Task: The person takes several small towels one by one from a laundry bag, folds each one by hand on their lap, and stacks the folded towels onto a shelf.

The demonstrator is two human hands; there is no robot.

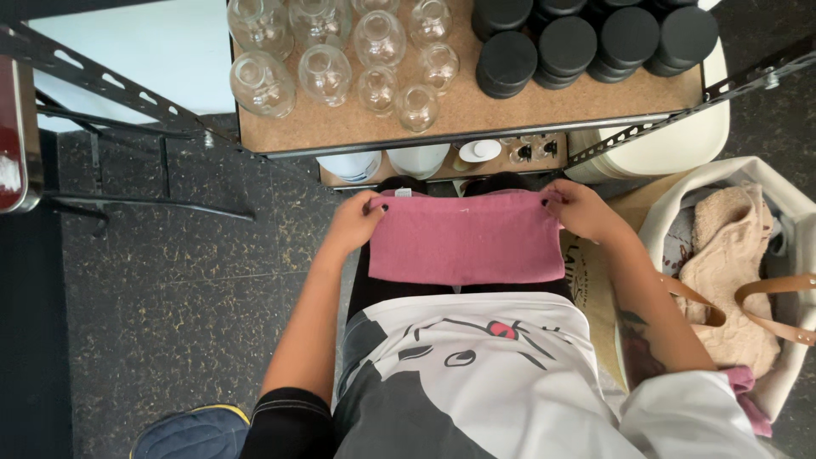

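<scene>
A pink towel (pixel 466 238) is held flat across the person's lap, folded into a neat rectangular band with its long edges running side to side. Its upper left corner is pinched by the left hand (pixel 355 223), and its upper right corner by the right hand (pixel 585 211); both hands are closed on the cloth, set well apart at opposite ends of it.

Judged from how it lies, the folding is well along: the towel is already doubled into a tidy strip with squared edges, and at most another fold or the putting away appears to be left. How many layers lie in it cannot be told.

To the right of the towel, a white bag (pixel 790 212) with tan straps (pixel 769 293) is seen, in which a beige towel (pixel 735 272) lies crumpled and unfolded, so more cloth of the same kind seems to be left. A scrap of pink fabric (pixel 748 395) shows at the bag's lower edge.

Beyond the towel, a metal shelf with a cork-brown board (pixel 476 110) is set, on which clear glass bottles (pixel 340 59) stand at the left and stacked black lids (pixel 586 42) at the right. Below that board, white containers (pixel 391 161) are partly visible. Left of the towel, dark speckled floor (pixel 170 297) is seen.
</scene>
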